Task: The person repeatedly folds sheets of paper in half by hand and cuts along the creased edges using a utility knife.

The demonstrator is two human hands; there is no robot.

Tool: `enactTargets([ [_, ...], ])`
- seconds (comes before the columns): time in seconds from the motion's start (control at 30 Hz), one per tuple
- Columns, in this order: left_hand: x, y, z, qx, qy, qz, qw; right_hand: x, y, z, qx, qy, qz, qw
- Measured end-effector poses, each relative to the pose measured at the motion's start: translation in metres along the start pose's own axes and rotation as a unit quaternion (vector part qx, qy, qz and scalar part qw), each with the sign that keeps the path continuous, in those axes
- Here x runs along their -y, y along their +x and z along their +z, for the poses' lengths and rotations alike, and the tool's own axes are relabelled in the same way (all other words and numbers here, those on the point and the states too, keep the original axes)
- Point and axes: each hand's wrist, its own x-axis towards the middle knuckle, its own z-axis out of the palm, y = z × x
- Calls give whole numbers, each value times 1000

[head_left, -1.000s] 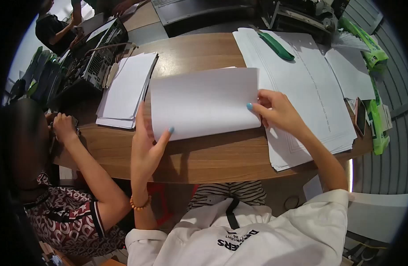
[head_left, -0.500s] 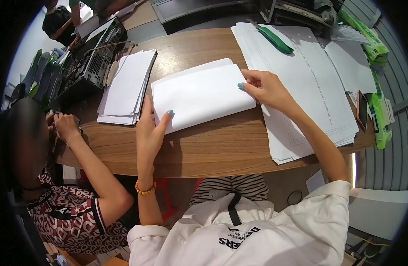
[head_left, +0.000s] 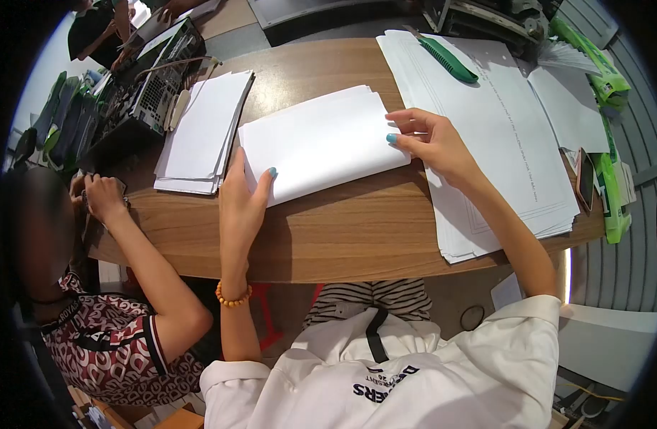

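Observation:
A folded sheet of white paper (head_left: 317, 143) lies at a slant over the wooden table, its rounded fold facing me. My left hand (head_left: 242, 189) holds the left end, thumb on top and fingers around the edge. At the right end, my right hand (head_left: 435, 143) has its thumb on the paper and its fingers bent around the edge; the fingertips are partly hidden. To the right of it lies a stack of large printed sheets (head_left: 485, 157), with a green utility knife (head_left: 450, 60) on top.
Left of the folded paper is a pile of white sheets (head_left: 200, 136), beside an opened computer case (head_left: 146, 89). A phone (head_left: 584, 180) and green packaging (head_left: 614, 207) lie at the table's right end. Another person's hand (head_left: 105, 196) rests at the left edge.
The folded paper's upper layer now lines up more closely with the lower one. My right fingers have straightened and spread a little at its edge. The view has shifted slightly.

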Motion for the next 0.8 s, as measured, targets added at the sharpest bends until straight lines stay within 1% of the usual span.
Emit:
enactTargets([
  [0.03,2,-1,1,1,0,0,1000,0,1,0,0,1,1,1000],
  [0.1,5,-3,1,-4,-100,-27,995,2,2,1,8,-33,30,999],
  [0.13,5,-4,0,-3,-100,-27,995,1,2,2,8,-33,31,999],
  [0.2,2,-6,-5,33,-205,-81,975,-1,3,4,-10,-60,0,998],
  [0.23,5,-8,-4,33,-205,-81,975,-1,2,4,-10,-60,0,998],
  [0.3,10,-10,0,-20,-215,-82,973,0,-1,5,-13,-63,-29,998],
  [0.33,9,-9,-2,-18,-215,-83,973,2,-2,5,-13,-63,-27,998],
  [0.4,3,-5,-7,35,-193,-85,977,5,-2,4,-15,-101,-12,995],
  [0.53,6,-2,-6,9,-171,-85,981,5,-3,3,-6,-82,17,996],
  [0.6,10,-2,-7,-6,-254,-77,964,8,-3,2,9,-66,39,997],
  [0.63,8,-4,-8,-4,-254,-77,964,8,-3,2,8,-66,40,997],
  [0.7,2,-12,-14,-34,-202,-131,970,8,-1,2,10,-63,47,997],
  [0.8,9,-18,-17,-4,-228,-113,967,3,3,3,7,-60,48,997],
])
